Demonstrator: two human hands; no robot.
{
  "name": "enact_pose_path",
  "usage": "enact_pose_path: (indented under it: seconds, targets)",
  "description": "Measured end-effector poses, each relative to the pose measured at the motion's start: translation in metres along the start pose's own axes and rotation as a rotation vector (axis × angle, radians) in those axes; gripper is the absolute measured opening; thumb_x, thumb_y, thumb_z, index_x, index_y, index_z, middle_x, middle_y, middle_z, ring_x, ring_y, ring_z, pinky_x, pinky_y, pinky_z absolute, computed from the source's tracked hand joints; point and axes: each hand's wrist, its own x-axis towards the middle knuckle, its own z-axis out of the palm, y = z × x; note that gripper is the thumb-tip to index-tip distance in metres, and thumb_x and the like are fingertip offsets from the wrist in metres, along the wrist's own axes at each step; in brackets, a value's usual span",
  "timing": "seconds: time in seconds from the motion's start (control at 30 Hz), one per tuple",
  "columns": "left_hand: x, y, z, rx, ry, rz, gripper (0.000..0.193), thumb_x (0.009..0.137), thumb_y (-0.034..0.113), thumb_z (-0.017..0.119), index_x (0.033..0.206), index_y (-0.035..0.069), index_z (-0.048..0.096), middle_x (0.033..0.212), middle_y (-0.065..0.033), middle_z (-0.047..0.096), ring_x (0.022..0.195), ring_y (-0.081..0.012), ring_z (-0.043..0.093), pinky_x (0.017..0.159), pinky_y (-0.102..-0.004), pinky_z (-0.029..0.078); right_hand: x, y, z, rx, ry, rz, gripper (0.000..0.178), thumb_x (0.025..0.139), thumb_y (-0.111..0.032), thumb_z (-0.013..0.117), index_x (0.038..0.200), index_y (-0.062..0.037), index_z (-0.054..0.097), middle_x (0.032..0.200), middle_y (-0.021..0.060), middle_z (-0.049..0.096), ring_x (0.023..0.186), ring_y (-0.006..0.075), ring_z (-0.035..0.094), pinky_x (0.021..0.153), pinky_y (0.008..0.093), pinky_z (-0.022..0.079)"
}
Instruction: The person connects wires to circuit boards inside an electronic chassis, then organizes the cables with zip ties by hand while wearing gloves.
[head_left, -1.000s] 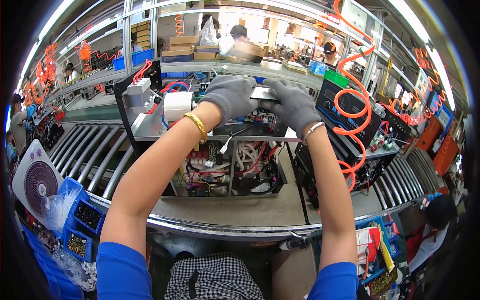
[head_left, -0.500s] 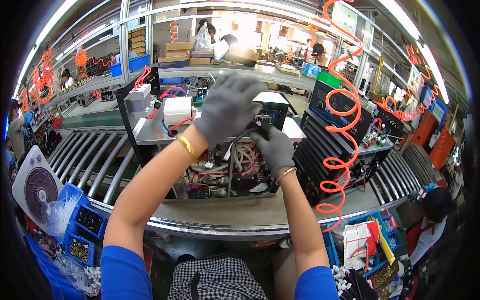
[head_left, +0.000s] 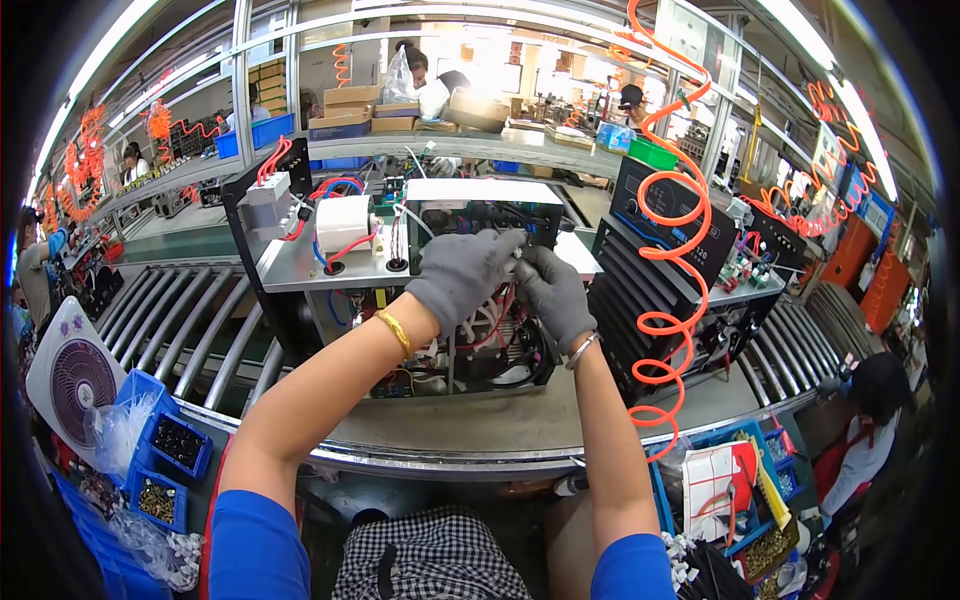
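Printed on a slant along the black front panel (head_left: 627, 188) of the machine at right, in bold characters: lettering (head_left: 674, 238) in blue, then pale digits (head_left: 711, 232) toward the right end. Marked higher up on that panel too, perhaps, with finer pale print, too small to make out from here. Covered with rows of tiny print at near right, on the white-and-red sheet (head_left: 708, 488); not legible. Equally unreadable at this size on the blue package (head_left: 612, 137) on the far shelf (head_left: 545, 150). Impossible to tell whether lettered: the cardboard boxes (head_left: 345, 112) farther left on that shelf.
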Motion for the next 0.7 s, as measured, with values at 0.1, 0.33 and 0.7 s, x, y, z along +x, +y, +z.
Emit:
enact_pose_path:
  seconds: [0.1,0.33,0.7]
  targets:
    - [0.003,-0.002,0.004,0.06,-0.053,0.055,0.018,0.094,0.027,0.058,0.109,0.017,0.058,0.083,-0.0078,0.064,0.076,-0.0302,0.066,0.063,-0.0419,0.051,-0.002,-0.007,0.002,-0.209,0.06,-0.076,0.027,0.096,-0.025,0.061,0.112,-0.0043,0.064,0.081,0.0107,0.067,0.067,0.0123,0.061,0.063,0.0281,0.049]
    - [0.011,-0.001,0.011,-0.161,-0.169,-0.253,0.03,0.097,0.036,0.051,0.097,0.009,0.064,0.088,-0.0155,0.066,0.087,-0.0368,0.064,0.075,-0.0468,0.05,-0.01,0.004,0.023,0.18,0.214,-0.135,0.026,0.096,-0.024,0.063,0.112,-0.0041,0.066,0.071,-0.0023,0.057,0.061,0.0056,0.05,0.055,0.0229,0.042]
    - [-0.019,-0.001,-0.006,-0.134,-0.118,-0.289,0.03,0.094,0.039,0.059,0.107,0.012,0.06,0.089,-0.0124,0.07,0.086,-0.0333,0.067,0.072,-0.0422,0.052,-0.004,-0.029,0.014,-0.516,0.322,-0.084,0.026,0.089,-0.033,0.063,0.097,-0.0097,0.072,0.083,0.0145,0.07,0.08,0.0321,0.068,0.07,0.0401,0.051]
